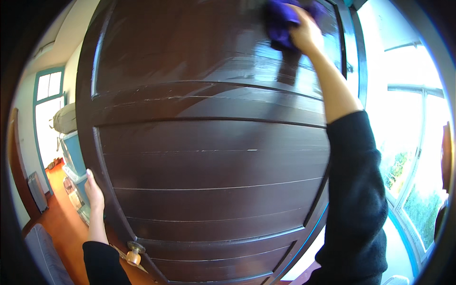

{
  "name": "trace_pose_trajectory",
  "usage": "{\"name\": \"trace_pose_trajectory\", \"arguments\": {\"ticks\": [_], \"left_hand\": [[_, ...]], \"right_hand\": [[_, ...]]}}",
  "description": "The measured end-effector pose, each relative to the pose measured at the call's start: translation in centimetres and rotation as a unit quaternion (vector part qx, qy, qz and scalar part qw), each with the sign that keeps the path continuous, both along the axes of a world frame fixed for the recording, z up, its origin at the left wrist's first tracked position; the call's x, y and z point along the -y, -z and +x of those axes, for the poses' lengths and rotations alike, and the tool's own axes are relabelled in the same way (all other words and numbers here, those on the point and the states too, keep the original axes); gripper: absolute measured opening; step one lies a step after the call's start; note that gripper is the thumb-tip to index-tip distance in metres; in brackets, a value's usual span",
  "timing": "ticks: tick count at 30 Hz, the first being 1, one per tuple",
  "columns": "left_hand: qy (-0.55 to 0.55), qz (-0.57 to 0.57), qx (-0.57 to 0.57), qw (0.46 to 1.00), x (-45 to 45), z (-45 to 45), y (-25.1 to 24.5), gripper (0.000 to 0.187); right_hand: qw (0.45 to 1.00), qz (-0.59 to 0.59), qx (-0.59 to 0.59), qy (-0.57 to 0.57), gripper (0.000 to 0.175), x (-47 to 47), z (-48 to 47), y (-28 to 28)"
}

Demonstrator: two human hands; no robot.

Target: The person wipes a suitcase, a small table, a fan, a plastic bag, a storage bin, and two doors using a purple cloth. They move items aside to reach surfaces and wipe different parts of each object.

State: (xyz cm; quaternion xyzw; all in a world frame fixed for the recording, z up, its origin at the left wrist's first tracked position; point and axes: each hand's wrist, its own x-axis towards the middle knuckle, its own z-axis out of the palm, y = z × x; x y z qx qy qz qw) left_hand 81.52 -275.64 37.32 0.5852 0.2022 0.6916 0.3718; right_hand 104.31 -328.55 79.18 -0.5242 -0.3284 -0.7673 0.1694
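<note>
A dark brown paneled wooden door [213, 164] fills the middle of the view, with wet-looking, shiny streaks on its upper panel. At the upper right, my right hand [308, 34] presses a purple cloth [281, 26] against that panel; the hand is slightly blurred. Lower left, my left hand [94, 194] rests at the door's outer edge, thumb up, and its other fingers are hidden behind the edge. Below that hand, a round door knob [134, 255] sticks out near the same edge.
Beyond the door's left edge stand stacked plastic boxes [73, 151] with a bag [66, 118] on top, and a grey suitcase [37, 191] by the wall. Grey fabric [44, 254] shows at lower left. Large glazed windows [409, 142] are on the right, beside the blue-green door frame [360, 60].
</note>
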Motion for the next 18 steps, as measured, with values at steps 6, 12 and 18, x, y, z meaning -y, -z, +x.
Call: {"name": "trace_pose_trajectory", "arguments": {"ticks": [6, 12, 18], "left_hand": [[-0.030, -0.040, -0.045, 0.998, 0.4, 0.1, 0.1, 0.074], [-0.051, -0.002, -0.044, 0.998, 2.4, -0.5, -1.1, 0.073], [-0.057, -0.005, -0.063, 0.996, 3.8, -1.1, -1.8, 0.073]], "right_hand": [[0.981, 0.187, -0.055, -0.025, 0.052, 7.1, 3.9, 6.1], [0.996, 0.028, 0.081, -0.029, 0.052, -5.4, -1.1, 8.3], [0.973, -0.164, 0.043, -0.159, 0.048, -24.6, -11.3, 11.4]]}}
